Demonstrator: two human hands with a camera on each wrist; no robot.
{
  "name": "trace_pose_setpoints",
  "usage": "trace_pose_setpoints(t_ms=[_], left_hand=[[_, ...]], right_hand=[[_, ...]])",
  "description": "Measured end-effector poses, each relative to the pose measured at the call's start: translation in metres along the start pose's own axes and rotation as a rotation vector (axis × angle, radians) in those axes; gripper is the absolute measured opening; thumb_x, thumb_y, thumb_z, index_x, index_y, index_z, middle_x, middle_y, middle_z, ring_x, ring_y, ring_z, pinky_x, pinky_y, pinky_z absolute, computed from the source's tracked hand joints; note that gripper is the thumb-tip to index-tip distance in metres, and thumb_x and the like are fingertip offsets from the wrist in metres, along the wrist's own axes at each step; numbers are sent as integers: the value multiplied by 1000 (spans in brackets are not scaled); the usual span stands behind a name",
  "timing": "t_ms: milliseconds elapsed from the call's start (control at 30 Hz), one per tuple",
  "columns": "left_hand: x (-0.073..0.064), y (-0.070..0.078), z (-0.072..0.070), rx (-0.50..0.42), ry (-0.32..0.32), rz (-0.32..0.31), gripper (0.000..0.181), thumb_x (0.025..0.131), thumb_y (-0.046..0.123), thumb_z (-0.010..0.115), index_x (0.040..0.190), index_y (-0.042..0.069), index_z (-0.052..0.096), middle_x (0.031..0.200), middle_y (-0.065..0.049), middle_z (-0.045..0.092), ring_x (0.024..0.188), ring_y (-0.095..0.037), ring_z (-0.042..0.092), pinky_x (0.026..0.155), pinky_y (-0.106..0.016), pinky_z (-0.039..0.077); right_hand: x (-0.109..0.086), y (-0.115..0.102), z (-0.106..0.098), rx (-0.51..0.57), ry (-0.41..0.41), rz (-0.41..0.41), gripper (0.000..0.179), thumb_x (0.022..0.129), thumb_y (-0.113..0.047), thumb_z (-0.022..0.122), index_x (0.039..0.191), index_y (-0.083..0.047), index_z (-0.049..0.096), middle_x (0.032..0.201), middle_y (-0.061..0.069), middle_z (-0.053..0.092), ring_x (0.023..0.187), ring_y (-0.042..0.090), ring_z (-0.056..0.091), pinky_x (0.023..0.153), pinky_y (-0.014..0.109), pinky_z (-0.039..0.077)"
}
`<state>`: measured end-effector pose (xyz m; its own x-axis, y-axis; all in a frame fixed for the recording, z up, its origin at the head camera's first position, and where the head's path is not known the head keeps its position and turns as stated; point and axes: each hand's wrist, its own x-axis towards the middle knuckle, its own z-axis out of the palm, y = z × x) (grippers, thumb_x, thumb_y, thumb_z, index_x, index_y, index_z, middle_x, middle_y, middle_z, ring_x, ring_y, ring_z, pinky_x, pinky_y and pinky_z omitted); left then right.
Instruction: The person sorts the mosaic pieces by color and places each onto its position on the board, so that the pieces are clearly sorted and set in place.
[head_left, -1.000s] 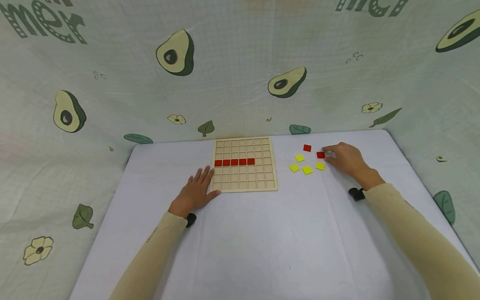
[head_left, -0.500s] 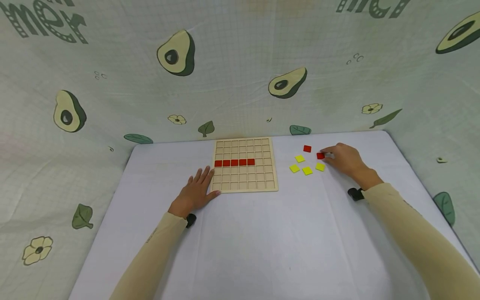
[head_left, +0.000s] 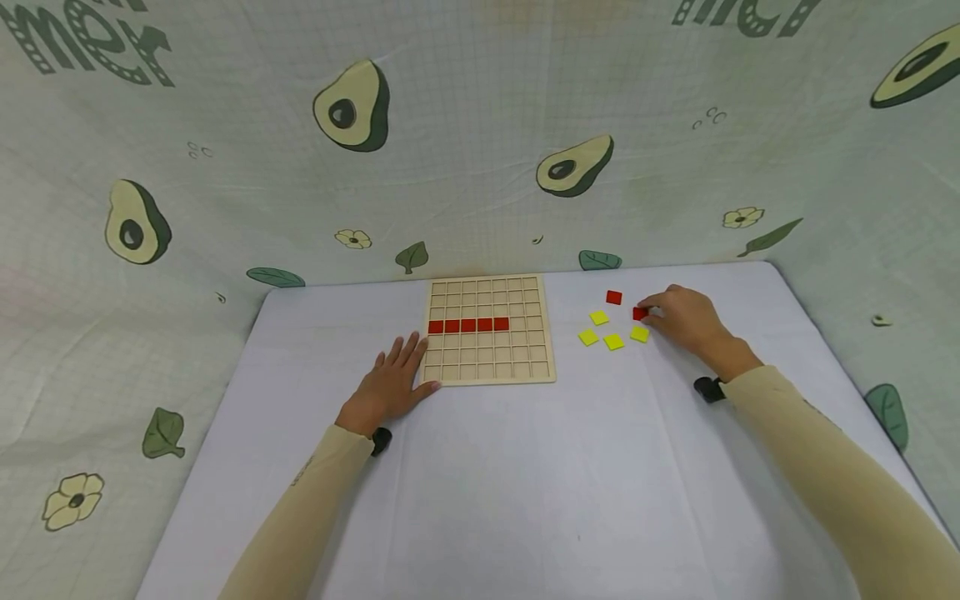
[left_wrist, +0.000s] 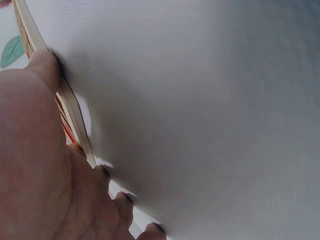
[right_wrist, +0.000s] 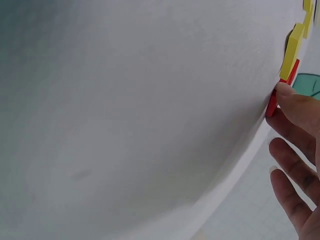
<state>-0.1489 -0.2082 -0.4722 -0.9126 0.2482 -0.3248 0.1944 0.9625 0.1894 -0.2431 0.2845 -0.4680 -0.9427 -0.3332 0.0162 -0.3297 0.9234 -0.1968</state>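
Observation:
A pale wooden grid board [head_left: 487, 367] lies at the far middle of the table, a row of several red square tiles [head_left: 468, 325] set in its cells. My left hand [head_left: 386, 387] rests flat with fingers spread at the board's near left corner; in the left wrist view its thumb [left_wrist: 45, 70] touches the board's edge [left_wrist: 75, 112]. On the right, my right hand [head_left: 686, 321] pinches a red tile [right_wrist: 271, 104] between thumb and index finger, low at the tabletop. The other fingers [right_wrist: 292, 162] of that hand are apart from it.
Near the right hand lie several yellow tiles [head_left: 614, 342] and one more red tile [head_left: 614, 297]. A white cloth covers the table [head_left: 487, 483]. Behind it hangs a curtain [head_left: 465, 167] printed with avocados.
My right thumb and index finger have come together on the red tile, which has slid slightly toward me. The left hand and the board have stayed put.

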Motion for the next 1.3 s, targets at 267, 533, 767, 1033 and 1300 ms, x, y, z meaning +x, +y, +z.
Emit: trace_pose_setpoints(t_ms=[267, 533, 767, 1033, 1300], left_hand=[[0, 1, 1, -2, -7, -4, 89, 107, 50, 57, 170, 7, 12, 178, -17, 6, 163, -43, 5, 129, -62, 12], [-2, 5, -3, -5, -9, 1, 89, 107, 51, 57, 170, 7, 12, 178, -17, 6, 163, -43, 5, 129, -62, 13], [-1, 4, -5, 3, -5, 9, 88, 108, 50, 56, 170, 6, 12, 178, -18, 6, 163, -43, 5, 129, -62, 13], [1, 2, -4, 1, -7, 4, 89, 107, 51, 57, 170, 7, 12, 178, -17, 6, 163, -43, 4, 129, -62, 13], [1, -1, -1, 4, -19, -1, 91, 107, 53, 56, 171, 8, 10, 178, -17, 4, 163, -42, 3, 129, -61, 12]], right_hand=[[-1, -1, 1, -33, -41, -12, 33, 94, -5, 79, 126, 3, 75, 110, 24, 74, 100, 38, 65, 88, 54, 58], [-4, 0, -3, -24, -50, -29, 35, 94, -5, 79, 127, 5, 73, 112, 25, 73, 102, 39, 65, 91, 55, 57], [-6, 2, -8, -24, -35, -44, 37, 94, -5, 79, 128, 7, 72, 114, 27, 73, 103, 40, 65, 91, 56, 57], [-5, -5, -17, -31, 36, -58, 39, 91, -3, 82, 128, 4, 73, 115, 25, 75, 105, 40, 67, 93, 56, 58], [-6, -30, -30, 1, 88, -134, 40, 88, -1, 84, 127, 5, 74, 114, 23, 77, 103, 39, 68, 87, 53, 60]])
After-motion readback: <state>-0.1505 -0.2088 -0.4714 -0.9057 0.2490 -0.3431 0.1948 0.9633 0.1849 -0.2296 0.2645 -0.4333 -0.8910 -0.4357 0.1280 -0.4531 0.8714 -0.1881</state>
